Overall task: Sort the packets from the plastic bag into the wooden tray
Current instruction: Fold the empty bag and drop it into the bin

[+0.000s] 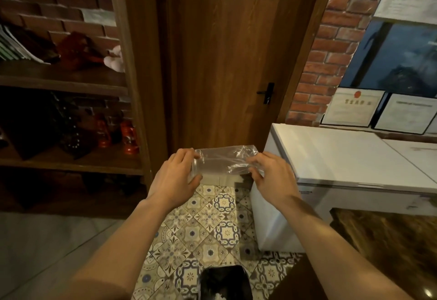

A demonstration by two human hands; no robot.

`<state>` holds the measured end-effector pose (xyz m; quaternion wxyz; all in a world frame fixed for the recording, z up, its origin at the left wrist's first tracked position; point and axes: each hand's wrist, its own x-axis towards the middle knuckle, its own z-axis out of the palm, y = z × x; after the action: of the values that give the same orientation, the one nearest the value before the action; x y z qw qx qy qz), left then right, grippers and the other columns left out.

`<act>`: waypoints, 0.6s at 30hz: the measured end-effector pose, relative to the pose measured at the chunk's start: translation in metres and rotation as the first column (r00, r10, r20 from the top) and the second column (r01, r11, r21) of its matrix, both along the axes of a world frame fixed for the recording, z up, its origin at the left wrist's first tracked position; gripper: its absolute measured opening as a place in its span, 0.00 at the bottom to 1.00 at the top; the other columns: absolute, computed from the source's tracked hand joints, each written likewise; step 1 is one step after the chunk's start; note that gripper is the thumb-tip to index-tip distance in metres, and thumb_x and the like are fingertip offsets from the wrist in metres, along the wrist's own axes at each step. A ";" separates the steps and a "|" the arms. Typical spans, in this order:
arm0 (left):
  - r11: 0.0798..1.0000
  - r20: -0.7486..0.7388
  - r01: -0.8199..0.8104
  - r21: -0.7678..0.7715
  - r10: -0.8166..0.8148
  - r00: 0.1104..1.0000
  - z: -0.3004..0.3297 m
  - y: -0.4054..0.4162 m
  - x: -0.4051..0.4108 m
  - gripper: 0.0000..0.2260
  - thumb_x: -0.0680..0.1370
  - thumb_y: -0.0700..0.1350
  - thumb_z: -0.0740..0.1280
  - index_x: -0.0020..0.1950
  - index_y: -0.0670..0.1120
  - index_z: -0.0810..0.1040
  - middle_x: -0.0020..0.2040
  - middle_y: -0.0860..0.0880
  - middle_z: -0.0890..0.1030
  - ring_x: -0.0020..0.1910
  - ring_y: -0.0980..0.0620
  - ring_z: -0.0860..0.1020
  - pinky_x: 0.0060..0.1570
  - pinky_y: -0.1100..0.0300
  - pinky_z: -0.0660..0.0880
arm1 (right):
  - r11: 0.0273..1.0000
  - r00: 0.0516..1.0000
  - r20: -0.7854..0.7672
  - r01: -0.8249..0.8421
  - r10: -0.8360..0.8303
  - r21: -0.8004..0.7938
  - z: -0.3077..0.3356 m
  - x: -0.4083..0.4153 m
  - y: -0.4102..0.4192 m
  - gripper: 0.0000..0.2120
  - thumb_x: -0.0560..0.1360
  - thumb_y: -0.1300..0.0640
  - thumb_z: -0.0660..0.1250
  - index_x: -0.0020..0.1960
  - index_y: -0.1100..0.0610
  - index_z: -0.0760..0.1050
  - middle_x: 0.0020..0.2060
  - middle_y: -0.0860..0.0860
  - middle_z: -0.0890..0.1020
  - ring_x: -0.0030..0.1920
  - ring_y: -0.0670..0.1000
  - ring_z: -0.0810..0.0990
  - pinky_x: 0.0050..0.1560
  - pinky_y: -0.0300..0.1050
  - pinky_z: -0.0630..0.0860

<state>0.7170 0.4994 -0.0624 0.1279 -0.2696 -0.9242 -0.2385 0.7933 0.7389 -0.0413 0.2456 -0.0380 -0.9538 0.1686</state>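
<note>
A dark bin (225,282) sits on the patterned floor (208,224) below two outstretched arms. The left hand (176,172) and right hand (272,174) each pinch an end of a clear plastic bag (224,161), held taut in mid-air. Beyond: a white freezer (343,157), wooden door (227,63), shelves (63,77).

Door: a brown wooden door (227,58) is standing shut, its black handle (267,92) at the right.
Walls: red brick (331,39) is flanking it.
Floor: patterned tiles (212,224) are running underfoot.
Left: dark wooden shelves (66,77) are holding red lanterns (128,137).
Right: a white chest freezer (343,157) is sitting below framed certificates (352,107).
Light: dim and warm.
</note>
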 end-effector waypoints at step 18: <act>0.987 0.281 0.103 -0.126 -0.064 0.958 -0.154 0.028 0.015 0.23 0.77 0.58 0.68 0.71 0.55 0.69 0.69 0.52 0.71 0.65 0.50 0.73 0.62 0.50 0.74 | 0.995 0.957 0.289 0.003 0.025 -0.095 -0.150 0.013 0.050 0.10 0.76 0.59 0.71 0.56 0.51 0.82 0.52 0.50 0.84 0.51 0.52 0.81 0.50 0.51 0.81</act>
<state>0.7318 0.5273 -0.2165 -0.0314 -0.2807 -0.9352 -0.2137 0.8065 0.7887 -0.1917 0.1000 -0.0687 -0.9706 0.2076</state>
